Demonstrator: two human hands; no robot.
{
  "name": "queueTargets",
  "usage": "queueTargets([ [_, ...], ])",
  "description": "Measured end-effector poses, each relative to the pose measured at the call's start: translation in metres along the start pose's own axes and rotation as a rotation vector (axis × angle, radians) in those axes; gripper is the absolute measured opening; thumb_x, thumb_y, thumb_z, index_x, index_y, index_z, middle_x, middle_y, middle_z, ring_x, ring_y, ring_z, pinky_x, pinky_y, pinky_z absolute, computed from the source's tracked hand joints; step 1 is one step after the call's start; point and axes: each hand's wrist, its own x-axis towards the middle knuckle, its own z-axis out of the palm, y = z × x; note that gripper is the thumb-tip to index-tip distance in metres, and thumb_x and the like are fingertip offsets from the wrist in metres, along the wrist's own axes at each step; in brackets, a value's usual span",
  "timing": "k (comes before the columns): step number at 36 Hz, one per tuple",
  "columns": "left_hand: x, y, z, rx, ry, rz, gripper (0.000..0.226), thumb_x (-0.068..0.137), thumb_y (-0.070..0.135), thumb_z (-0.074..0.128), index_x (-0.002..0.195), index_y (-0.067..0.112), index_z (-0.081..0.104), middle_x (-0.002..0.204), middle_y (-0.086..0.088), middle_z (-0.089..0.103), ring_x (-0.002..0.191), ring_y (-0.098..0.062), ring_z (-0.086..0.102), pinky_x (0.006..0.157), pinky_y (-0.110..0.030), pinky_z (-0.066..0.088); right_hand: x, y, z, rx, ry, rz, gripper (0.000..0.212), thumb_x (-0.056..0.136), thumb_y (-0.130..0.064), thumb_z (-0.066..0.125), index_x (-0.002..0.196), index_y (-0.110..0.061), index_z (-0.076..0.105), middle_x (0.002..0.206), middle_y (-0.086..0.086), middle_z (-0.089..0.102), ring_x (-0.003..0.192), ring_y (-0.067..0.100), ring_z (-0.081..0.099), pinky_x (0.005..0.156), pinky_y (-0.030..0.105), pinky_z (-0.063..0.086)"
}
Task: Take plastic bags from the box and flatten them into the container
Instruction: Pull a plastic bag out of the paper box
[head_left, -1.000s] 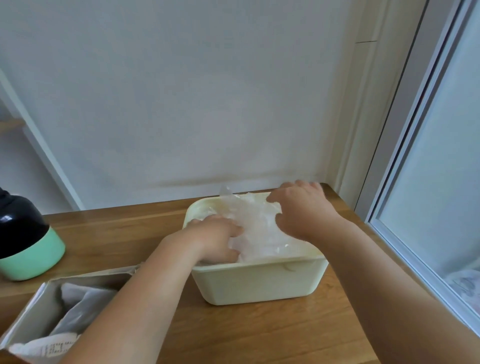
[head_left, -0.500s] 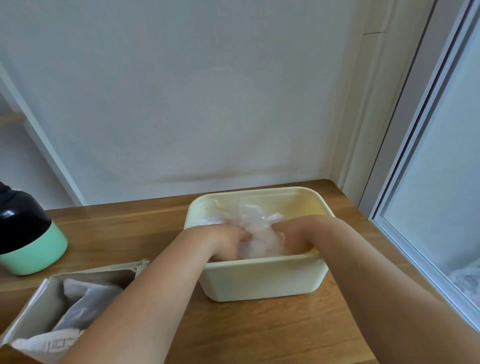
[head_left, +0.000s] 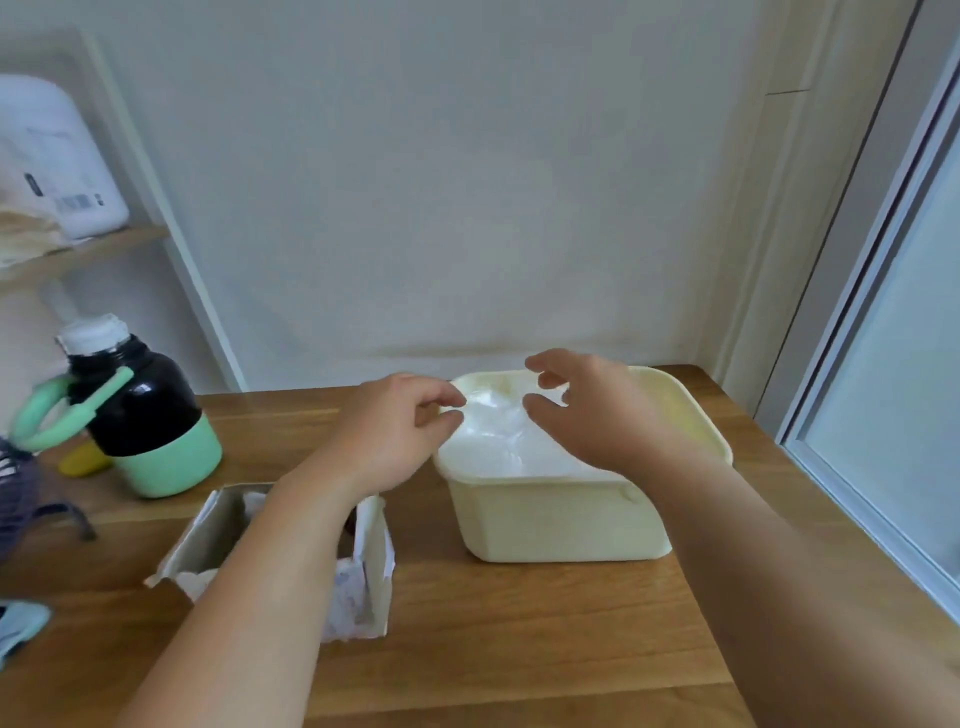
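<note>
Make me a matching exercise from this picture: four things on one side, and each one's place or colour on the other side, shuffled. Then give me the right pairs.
Things:
1. container
2. box
3. bottle
4. bags

Descriptions:
A. black and mint green, upright at the far left
B. white, lying inside the container
C. cream, towards the right of the table
D. open-topped card, nearest the camera

Pairs: 1-C, 2-D, 3-A, 4-B
</note>
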Motion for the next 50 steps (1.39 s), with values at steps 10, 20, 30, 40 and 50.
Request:
queueTargets([
  [10,-0.08,-0.06,-0.045,0.128,-0.009,-0.16,0.02,0.087,0.02,0.068,0.099,0.036,0.068,0.099,0.02,0.06,0.094,0.001,0.057,0.086,-0.025,0.048,-0.024,-0.082,0.1,0.284,-0.114,-0.136,0.031,0.091,-0.029,0.056,0.121,-0.021,0.06,0.099,-0.011,0.06,0.091,0.006,0.057,0.078,0.019,0.044],
  [20,-0.085,-0.083,-0.027,0.367,-0.18,-0.204,0.021,0.096,0.028,0.05,0.095,0.036,0.07,0.084,0.012,0.061,0.075,-0.003,0.051,0.056,-0.021,0.034,-0.021,-0.081,0.15,0.269,-0.144,-0.026,0.038,0.089,-0.015,0.053,0.126,-0.021,0.058,0.125,-0.002,0.049,0.103,0.008,0.048,0.082,0.014,0.031],
  [30,-0.096,-0.097,-0.02,0.362,0.136,-0.109,0.019,0.098,0.032,0.05,0.086,0.029,0.065,0.072,0.008,0.063,0.069,-0.009,0.056,0.05,-0.021,0.035,-0.021,-0.077,0.158,0.322,-0.099,-0.025,0.034,0.088,-0.013,0.053,0.12,-0.02,0.061,0.109,-0.01,0.045,0.095,0.003,0.045,0.079,0.011,0.031],
  [40,-0.091,-0.092,-0.032,0.32,0.246,-0.04,0.012,0.097,0.027,0.049,0.088,0.026,0.058,0.1,0.014,0.052,0.085,-0.007,0.047,0.068,-0.024,0.035,-0.021,-0.081,0.149,0.263,-0.18,-0.063,0.037,0.093,-0.019,0.051,0.13,-0.02,0.054,0.128,-0.004,0.049,0.099,0.004,0.045,0.08,0.011,0.034],
  [50,-0.094,-0.083,-0.028,-0.232,0.934,-0.187,0.009,0.096,0.015,0.054,0.094,0.022,0.059,0.096,0.014,0.05,0.086,0.009,0.05,0.076,0.001,0.034,-0.021,-0.086,0.139,0.468,-0.146,0.056,0.044,0.093,-0.043,0.05,0.132,-0.021,0.051,0.122,-0.005,0.059,0.096,0.01,0.06,0.071,0.016,0.045],
])
